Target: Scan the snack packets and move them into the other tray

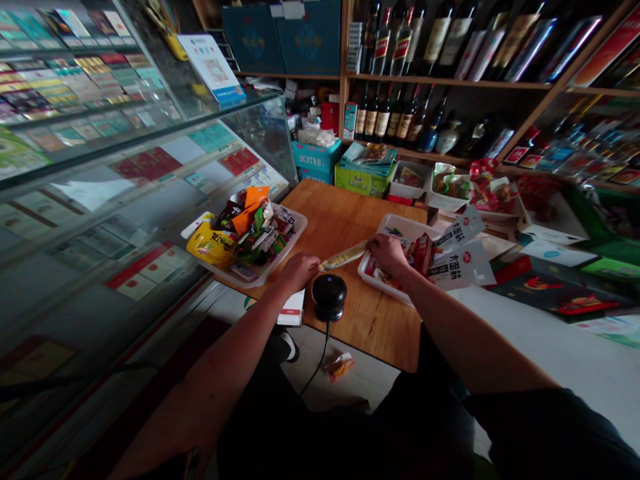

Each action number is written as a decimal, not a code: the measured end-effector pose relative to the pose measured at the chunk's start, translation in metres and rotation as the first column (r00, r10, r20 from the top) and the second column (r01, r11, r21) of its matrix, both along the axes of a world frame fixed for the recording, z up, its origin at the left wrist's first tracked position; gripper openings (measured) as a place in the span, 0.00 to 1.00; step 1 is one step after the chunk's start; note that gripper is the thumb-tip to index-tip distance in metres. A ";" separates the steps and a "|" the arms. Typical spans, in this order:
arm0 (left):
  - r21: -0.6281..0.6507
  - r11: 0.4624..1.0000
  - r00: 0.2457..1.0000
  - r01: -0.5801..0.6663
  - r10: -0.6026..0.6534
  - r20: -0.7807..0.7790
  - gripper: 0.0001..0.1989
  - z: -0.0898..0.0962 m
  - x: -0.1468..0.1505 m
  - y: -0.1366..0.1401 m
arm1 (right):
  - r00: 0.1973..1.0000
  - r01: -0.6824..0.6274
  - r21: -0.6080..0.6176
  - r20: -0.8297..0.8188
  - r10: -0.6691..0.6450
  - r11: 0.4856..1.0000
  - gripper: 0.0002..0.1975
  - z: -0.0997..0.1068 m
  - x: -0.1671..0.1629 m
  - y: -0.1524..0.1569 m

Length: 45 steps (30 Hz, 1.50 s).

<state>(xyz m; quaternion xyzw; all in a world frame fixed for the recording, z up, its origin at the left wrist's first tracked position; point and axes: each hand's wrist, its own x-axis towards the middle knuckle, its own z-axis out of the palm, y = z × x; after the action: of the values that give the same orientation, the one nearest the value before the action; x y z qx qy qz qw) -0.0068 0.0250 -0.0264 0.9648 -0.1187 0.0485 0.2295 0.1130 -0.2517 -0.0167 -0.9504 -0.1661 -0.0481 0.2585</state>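
A long, narrow snack packet (345,256) stretches between my two hands above the wooden table (380,327). My left hand (301,272) is closed on its left end, and my right hand (388,253) pinches the other end at the rim of the right-hand plastic bin (397,223). That bin holds red packets and large silver-grey packets (463,263). Just below the held packet stands a round black device (329,297) with a cable. On the left, a second plastic bin (300,227) is heaped with packets, a yellow pouch (213,243) among them.
A glass display counter (150,150) runs along the left. Shelves of wine bottles (385,113) stand behind the table. White snack boxes (450,200) crowd the right rear. An orange packet (340,367) lies on the floor below the table's front edge.
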 end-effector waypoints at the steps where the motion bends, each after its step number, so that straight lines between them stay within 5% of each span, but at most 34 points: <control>1: -0.017 1.000 1.000 -0.016 0.016 0.006 0.10 0.002 -0.001 -0.001 | 1.000 0.008 0.000 0.002 -0.008 1.000 0.11 0.001 -0.001 -0.002; 11: -0.241 0.967 0.948 -0.083 0.151 0.280 0.04 0.033 0.012 -0.021 | 0.996 0.037 0.167 0.076 -0.050 0.985 0.08 0.011 -0.047 -0.042; 15: -0.264 0.959 0.933 -0.105 0.187 0.309 0.04 0.047 0.022 -0.049 | 0.995 0.086 0.232 0.025 -0.094 0.969 0.09 0.005 -0.079 -0.059; 25: -0.313 0.949 0.939 0.032 0.079 0.336 0.06 0.074 0.059 -0.138 | 0.974 0.226 0.181 -0.040 -0.223 0.957 0.09 -0.008 -0.127 -0.084; 30: -0.314 0.928 0.936 0.200 -0.086 0.342 0.11 0.092 0.071 -0.187 | 0.932 0.349 0.329 -0.220 -0.288 0.877 0.11 -0.006 -0.133 -0.092; 35: -0.291 0.881 0.902 0.372 -0.268 0.339 0.22 0.097 0.059 -0.221 | 0.863 0.474 0.565 -0.450 -0.230 0.675 0.16 -0.009 -0.123 -0.099; 38: -0.286 0.871 0.897 0.399 -0.306 0.320 0.21 0.090 0.046 -0.222 | 0.853 0.505 0.659 -0.480 -0.206 0.557 0.23 -0.013 -0.121 -0.101; 40: -0.301 0.868 0.901 0.395 -0.304 0.308 0.21 0.086 0.036 -0.214 | 0.851 0.522 0.670 -0.455 -0.264 0.527 0.26 -0.015 -0.122 -0.100; 42: -0.332 0.866 0.913 0.374 -0.281 0.295 0.20 0.084 0.024 -0.200 | 0.855 0.519 0.662 -0.417 -0.309 0.541 0.25 -0.015 -0.126 -0.098; 45: -0.374 0.880 0.942 0.293 -0.200 0.268 0.19 0.084 0.005 -0.171 | 0.883 0.467 0.599 -0.349 -0.312 0.651 0.21 -0.013 -0.130 -0.091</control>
<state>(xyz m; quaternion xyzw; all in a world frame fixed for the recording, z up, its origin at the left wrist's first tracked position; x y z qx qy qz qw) -0.0018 -0.1457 0.0576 0.8605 -0.2531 0.1499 0.4158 -0.0171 -0.3429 -0.0299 -0.8060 0.1005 -0.0560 0.5807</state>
